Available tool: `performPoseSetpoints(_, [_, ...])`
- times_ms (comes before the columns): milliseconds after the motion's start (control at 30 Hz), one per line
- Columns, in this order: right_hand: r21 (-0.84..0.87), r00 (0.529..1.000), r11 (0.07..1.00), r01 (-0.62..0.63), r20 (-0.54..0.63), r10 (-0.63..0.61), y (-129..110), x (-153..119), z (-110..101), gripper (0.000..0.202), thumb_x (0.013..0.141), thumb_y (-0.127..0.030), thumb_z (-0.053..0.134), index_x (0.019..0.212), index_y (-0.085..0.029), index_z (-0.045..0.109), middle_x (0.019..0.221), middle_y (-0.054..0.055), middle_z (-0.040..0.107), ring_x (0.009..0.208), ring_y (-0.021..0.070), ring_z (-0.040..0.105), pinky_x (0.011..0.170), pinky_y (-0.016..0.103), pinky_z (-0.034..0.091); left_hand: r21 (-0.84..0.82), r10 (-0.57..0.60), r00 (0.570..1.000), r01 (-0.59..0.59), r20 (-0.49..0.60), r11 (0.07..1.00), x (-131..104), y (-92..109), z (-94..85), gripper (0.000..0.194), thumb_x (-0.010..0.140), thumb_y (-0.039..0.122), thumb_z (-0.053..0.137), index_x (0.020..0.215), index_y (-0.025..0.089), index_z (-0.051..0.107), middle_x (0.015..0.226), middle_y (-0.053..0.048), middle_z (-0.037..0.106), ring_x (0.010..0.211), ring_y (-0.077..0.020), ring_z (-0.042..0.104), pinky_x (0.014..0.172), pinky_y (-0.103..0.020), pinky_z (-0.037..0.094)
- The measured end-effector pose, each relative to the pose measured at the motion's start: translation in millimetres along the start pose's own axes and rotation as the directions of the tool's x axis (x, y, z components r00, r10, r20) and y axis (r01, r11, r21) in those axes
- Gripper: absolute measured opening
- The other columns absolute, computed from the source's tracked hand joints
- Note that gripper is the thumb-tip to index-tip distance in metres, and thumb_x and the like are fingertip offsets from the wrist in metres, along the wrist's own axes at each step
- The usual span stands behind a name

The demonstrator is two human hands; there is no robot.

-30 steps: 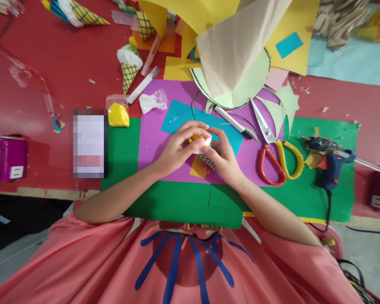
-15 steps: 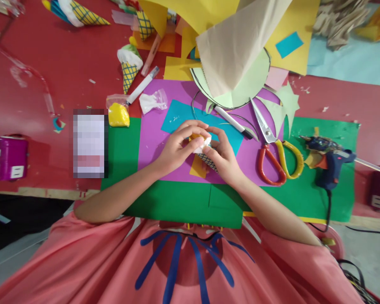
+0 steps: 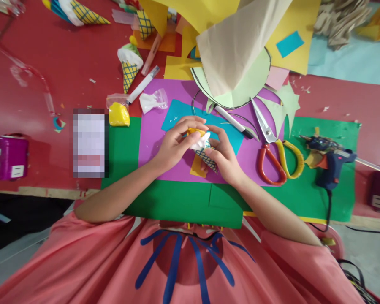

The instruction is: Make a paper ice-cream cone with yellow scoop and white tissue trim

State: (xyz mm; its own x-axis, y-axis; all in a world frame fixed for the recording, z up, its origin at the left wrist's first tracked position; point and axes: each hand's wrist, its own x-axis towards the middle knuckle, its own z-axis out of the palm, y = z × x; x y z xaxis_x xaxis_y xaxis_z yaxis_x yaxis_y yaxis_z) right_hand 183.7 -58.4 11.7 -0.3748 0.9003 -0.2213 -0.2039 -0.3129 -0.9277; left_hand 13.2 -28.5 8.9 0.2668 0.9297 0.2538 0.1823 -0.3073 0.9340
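Observation:
Between my hands is a small craft ice cream cone (image 3: 200, 145), with an orange top, a white clay band and a cross-hatched cone pointing down to the right. My left hand (image 3: 179, 141) grips its top, the thumb lying against the orange and white part. Wrapped round the cone's lower side is my right hand (image 3: 224, 155), its thumb on the hatched pattern. An orange paper strip (image 3: 196, 168) lies under the cone on the purple sheet (image 3: 152, 156). Some of my fingertips are hidden behind the cone.
Scissors (image 3: 268, 137) lie right of my hands, and a glue gun (image 3: 332, 162) sits farther right. A black-capped marker (image 3: 232, 120) is just beyond my fingers. To the left are a bag of yellow clay (image 3: 119, 115), a bag of white clay (image 3: 152, 101) and a finished cone (image 3: 129, 65).
My left thumb has shifted up and left across the white clay. More of the white band, orange top and hatched cone shows now.

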Motion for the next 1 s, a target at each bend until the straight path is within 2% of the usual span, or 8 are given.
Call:
performPoseSetpoints(167, [0.009, 1.000, 1.000, -0.017, 0.007, 0.017, -1.5, 1.1, -2.1, 0.059, 0.081, -0.047, 0.070, 0.128, -0.027, 0.039, 0.088, -0.001, 0.059, 0.070, 0.0136, 0.060, 0.058, 0.027, 0.051, -0.007, -0.022, 0.999, 0.021, -0.024, 1.000, 2.0, -2.8, -0.5, 0.029, 0.096, 0.052, 0.052, 0.104, 0.028, 0.065, 0.120, -0.004, 0.069, 0.123, -0.0192, 0.061, 0.107, -0.040, 0.051])
performPoseSetpoints(367, [0.020, 1.000, 1.000, -0.024, -0.003, 0.024, 0.5, 2.5, 0.3, 0.054, 0.084, -0.052, 0.068, 0.124, -0.030, 0.038, 0.086, -0.003, 0.060, 0.050, 0.0090, 0.057, 0.045, 0.025, 0.050, -0.011, -0.018, 1.000, 0.018, 0.024, 1.000, 2.5, -2.8, -0.4, 0.030, 0.096, 0.051, 0.052, 0.108, 0.027, 0.066, 0.124, -0.005, 0.067, 0.125, -0.0192, 0.060, 0.107, -0.040, 0.051])
performPoseSetpoints(500, [0.000, 0.999, 1.000, -0.032, -0.014, 0.032, 1.0, 3.1, 1.4, 0.052, 0.085, -0.053, 0.068, 0.120, -0.030, 0.038, 0.085, -0.003, 0.060, 0.048, 0.0091, 0.057, 0.043, 0.026, 0.051, -0.016, -0.003, 0.999, 0.003, 0.051, 1.000, 2.5, -2.0, -0.9, 0.027, 0.097, 0.046, 0.052, 0.109, 0.026, 0.066, 0.123, -0.007, 0.066, 0.124, -0.0187, 0.060, 0.106, -0.038, 0.051])
performPoseSetpoints(700, [0.017, 1.000, 1.000, 0.015, 0.020, -0.015, 1.8, 3.4, -0.9, 0.055, 0.083, -0.056, 0.068, 0.122, -0.030, 0.039, 0.096, 0.000, 0.063, 0.059, 0.0108, 0.061, 0.053, 0.028, 0.055, -0.009, 0.018, 0.999, -0.018, 0.048, 1.000, 2.6, -1.8, -0.9, 0.027, 0.096, 0.048, 0.053, 0.108, 0.028, 0.066, 0.122, -0.006, 0.067, 0.124, -0.0200, 0.059, 0.107, -0.041, 0.051])
performPoseSetpoints(800, [0.029, 1.000, 1.000, 0.007, 0.021, -0.008, 2.4, 3.6, -1.6, 0.054, 0.084, -0.053, 0.068, 0.123, -0.030, 0.039, 0.091, -0.002, 0.060, 0.058, 0.0115, 0.061, 0.053, 0.029, 0.054, -0.005, 0.031, 0.997, -0.031, 0.065, 1.000, 2.8, -2.2, -1.0, 0.029, 0.097, 0.050, 0.050, 0.108, 0.029, 0.066, 0.120, -0.006, 0.067, 0.125, -0.0212, 0.059, 0.108, -0.043, 0.050])
performPoseSetpoints(900, [0.014, 1.000, 1.000, 0.021, -0.005, -0.021, 3.9, 3.9, -1.9, 0.056, 0.082, -0.051, 0.071, 0.123, -0.031, 0.040, 0.089, -0.002, 0.059, 0.061, 0.0124, 0.061, 0.054, 0.029, 0.054, 0.018, 0.019, 0.998, -0.021, 0.060, 1.000, 2.3, -3.5, -0.9, 0.038, 0.097, 0.057, 0.042, 0.109, 0.031, 0.067, 0.123, -0.005, 0.066, 0.128, -0.0227, 0.057, 0.111, -0.045, 0.050])
performPoseSetpoints(1000, [-0.042, 0.996, 0.997, 0.064, -0.064, -0.067, 6.6, 4.2, -2.3, 0.061, 0.079, -0.053, 0.074, 0.125, -0.032, 0.040, 0.091, -0.001, 0.061, 0.071, 0.0142, 0.062, 0.060, 0.029, 0.053, 0.004, -0.016, 0.998, 0.016, 0.058, 1.000, 1.4, -4.7, -0.5, 0.037, 0.096, 0.058, 0.045, 0.117, 0.034, 0.064, 0.131, -0.005, 0.062, 0.122, -0.0233, 0.062, 0.106, -0.044, 0.055])
